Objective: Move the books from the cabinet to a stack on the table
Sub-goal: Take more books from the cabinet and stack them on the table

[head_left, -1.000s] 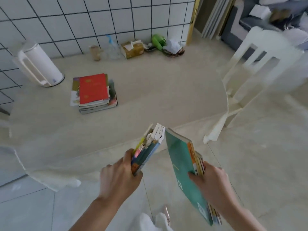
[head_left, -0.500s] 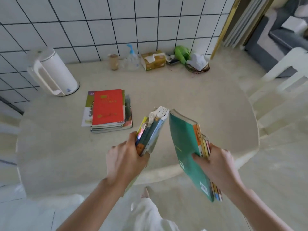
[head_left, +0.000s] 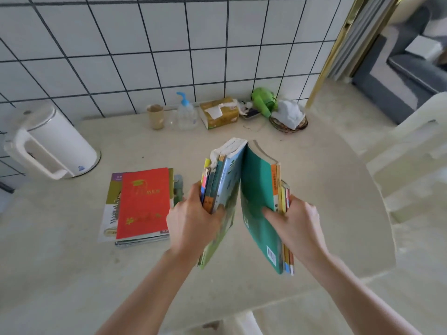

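Note:
A stack of books topped by a red-covered one lies flat on the beige table, left of centre. My left hand grips a bundle of several thin books held on edge above the table. My right hand grips a second bundle fronted by a teal-covered book. The two bundles lean together at their top edges and spread apart lower down. The cabinet is out of sight.
A white electric kettle stands at the table's back left. Along the tiled wall sit a paper cup, a pump bottle, a tissue pack, a green object and a small basket. A white chair stands on the right.
I have come up to the table: both bundles of books now hang over its top, near the red-topped stack. Their top edges have closed together.

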Available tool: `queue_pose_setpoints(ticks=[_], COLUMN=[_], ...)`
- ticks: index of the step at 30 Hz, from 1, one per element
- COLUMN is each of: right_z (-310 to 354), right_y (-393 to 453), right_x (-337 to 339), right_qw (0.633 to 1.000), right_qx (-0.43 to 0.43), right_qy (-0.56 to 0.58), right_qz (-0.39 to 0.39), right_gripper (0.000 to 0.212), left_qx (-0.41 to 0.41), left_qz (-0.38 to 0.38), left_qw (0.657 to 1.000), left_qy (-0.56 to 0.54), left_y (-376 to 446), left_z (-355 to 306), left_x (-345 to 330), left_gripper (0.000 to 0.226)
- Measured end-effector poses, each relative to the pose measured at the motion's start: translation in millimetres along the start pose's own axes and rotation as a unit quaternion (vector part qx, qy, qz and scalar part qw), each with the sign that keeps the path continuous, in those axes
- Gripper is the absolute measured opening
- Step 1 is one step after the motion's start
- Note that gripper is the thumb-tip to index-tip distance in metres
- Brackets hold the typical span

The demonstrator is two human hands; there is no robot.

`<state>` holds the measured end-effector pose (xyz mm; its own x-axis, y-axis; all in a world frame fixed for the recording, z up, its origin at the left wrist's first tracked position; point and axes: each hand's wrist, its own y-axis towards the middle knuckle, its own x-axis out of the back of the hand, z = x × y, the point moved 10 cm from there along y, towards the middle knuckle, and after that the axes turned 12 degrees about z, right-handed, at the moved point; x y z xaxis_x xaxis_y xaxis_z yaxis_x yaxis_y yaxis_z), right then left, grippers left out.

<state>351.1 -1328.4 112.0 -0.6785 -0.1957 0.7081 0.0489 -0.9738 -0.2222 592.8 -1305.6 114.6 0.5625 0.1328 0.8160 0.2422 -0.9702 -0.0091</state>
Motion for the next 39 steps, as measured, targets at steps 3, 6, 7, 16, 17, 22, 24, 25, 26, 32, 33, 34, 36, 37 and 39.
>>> queue_pose_setpoints(ticks=[3, 6, 7, 16, 17, 22, 24, 25, 26, 32, 33, 34, 36, 37, 39], right_z=[-1.4, -4.7, -5.6, -40.8, -47.6, -74.6, -75.9, -76.4, -75.0, -91.4, -90.1, -90.3, -91.0, -90.2, -90.2], right_y=[30.8, 64.0, 75.0, 107.4, 102.8, 90.8, 80.7, 80.8, 65.2, 71.0, 71.3, 71.3, 70.6, 71.0, 72.9], right_x=[-2.5, -9.8, -13.1, -48.0, -49.9, -53.5, -51.0, -51.9, -69.6, -73.2, -71.5, -71.2, -71.1, -71.0, -72.6], right_qw=[1.0, 0.999, 0.999, 0.993, 0.993, 0.988, 0.988, 0.987, 0.989, 0.982, 0.981, 0.98, 0.98, 0.981, 0.985], right_qx=[0.013, 0.03, 0.037, 0.07, 0.072, 0.068, 0.08, 0.081, 0.076, 0.036, 0.039, 0.04, 0.042, 0.041, 0.036], right_qy=[0.015, 0.032, 0.035, 0.086, 0.092, 0.136, 0.134, 0.138, 0.126, 0.185, 0.191, 0.197, 0.193, 0.187, 0.17], right_qz=[0.0, 0.005, 0.003, -0.031, -0.031, -0.027, -0.019, -0.021, -0.009, -0.005, -0.009, -0.006, -0.011, -0.011, -0.005], right_gripper=[0.019, 0.022, 0.023, 0.02, 0.021, 0.039, 0.054, 0.057, 0.056, 0.049, 0.053, 0.055, 0.053, 0.049, 0.037], left_qx=[0.024, 0.051, 0.056, 0.095, 0.098, 0.102, 0.103, 0.099, 0.113, 0.127, 0.131, 0.134, 0.129, 0.126, 0.133], left_qz=[-0.02, -0.031, -0.034, -0.071, -0.066, -0.04, -0.031, -0.023, -0.018, -0.058, -0.06, -0.058, -0.058, -0.059, -0.055], left_qw=[0.999, 0.996, 0.995, 0.977, 0.976, 0.965, 0.955, 0.954, 0.948, 0.935, 0.936, 0.936, 0.939, 0.942, 0.946], left_qy=[-0.026, -0.063, -0.08, -0.179, -0.182, -0.238, -0.275, -0.282, -0.298, -0.326, -0.321, -0.321, -0.313, -0.306, -0.292], left_y=[19.1, 39.3, 45.1, 37.7, 32.2, 15.5, 5.2, 7.4, -13.2, -5.6, -3.9, -3.4, -3.5, -2.8, -1.6], left_z=[0.6, 3.5, 4.6, 20.0, 24.5, 50.1, 55.4, 56.3, 72.9, 68.2, 69.4, 68.6, 68.7, 69.9, 75.0], left_x=[-15.6, -35.5, -42.0, -92.3, -95.5, -113.2, -120.1, -122.7, -125.4, -118.6, -119.8, -120.9, -121.8, -122.0, -125.0], left_gripper=[0.035, 0.036, 0.036, 0.037, 0.037, 0.045, 0.047, 0.049, 0.051, 0.072, 0.074, 0.074, 0.07, 0.065, 0.057])
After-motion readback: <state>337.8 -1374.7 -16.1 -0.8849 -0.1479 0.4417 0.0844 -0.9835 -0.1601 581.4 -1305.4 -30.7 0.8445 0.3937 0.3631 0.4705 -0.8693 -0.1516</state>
